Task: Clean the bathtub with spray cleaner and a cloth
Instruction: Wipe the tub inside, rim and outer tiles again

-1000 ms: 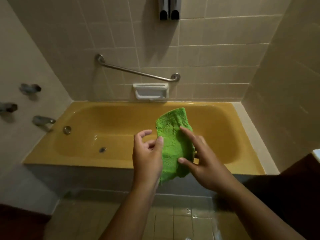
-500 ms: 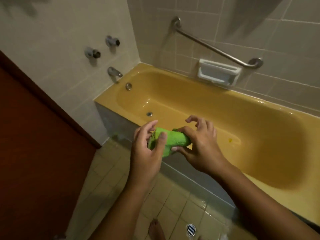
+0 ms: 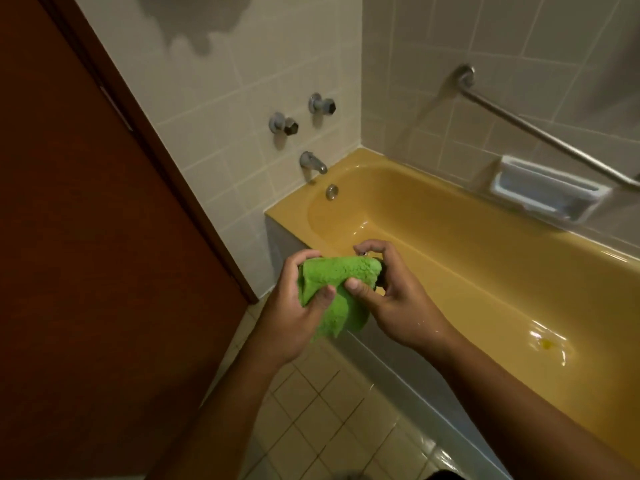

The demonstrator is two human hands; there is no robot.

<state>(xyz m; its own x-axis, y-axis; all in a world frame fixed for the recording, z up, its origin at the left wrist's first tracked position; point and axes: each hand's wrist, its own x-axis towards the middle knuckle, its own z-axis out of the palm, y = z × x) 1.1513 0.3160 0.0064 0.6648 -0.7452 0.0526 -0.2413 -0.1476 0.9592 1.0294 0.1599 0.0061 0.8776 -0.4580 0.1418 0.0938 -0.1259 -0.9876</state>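
Head view: looks down at both hands, held in front of a yellow bathtub (image 3: pixel 291 212) near its tap end
Left hand (image 3: pixel 291 306): fingers curled over the left end of the green cloth (image 3: pixel 332 282), thumb pressed on its front
Right hand (image 3: pixel 394 299): thumb pinches the cloth's front, fingers arched over its right end
Cloth: bunched into a roll between the two hands, in the air above the tub's near rim, a loose flap hanging below
Unclear item: small dark shape at the cloth's right edge, against the right palm; cannot tell what it is
Tub interior: glossy; part of the bottom hidden behind the hands; far end cut off by the frame; small blurred yellow spot (image 3: pixel 547 345) on the bottom
Fittings: spout (image 3: pixel 312 162) above the tub's end, left valve handle (image 3: pixel 284 124) and right valve handle (image 3: pixel 322 106) higher up, overflow plate (image 3: pixel 331 192) below the spout
Rear wall: slanted grab rail (image 3: pixel 540 133), cut off at right; white soap dish (image 3: pixel 547 194) beneath it, blurred
Left side: brown door (image 3: pixel 86 237), cut off by the frame
Floor (image 3: pixel 329 410): pale tiles, partly covered by the forearms
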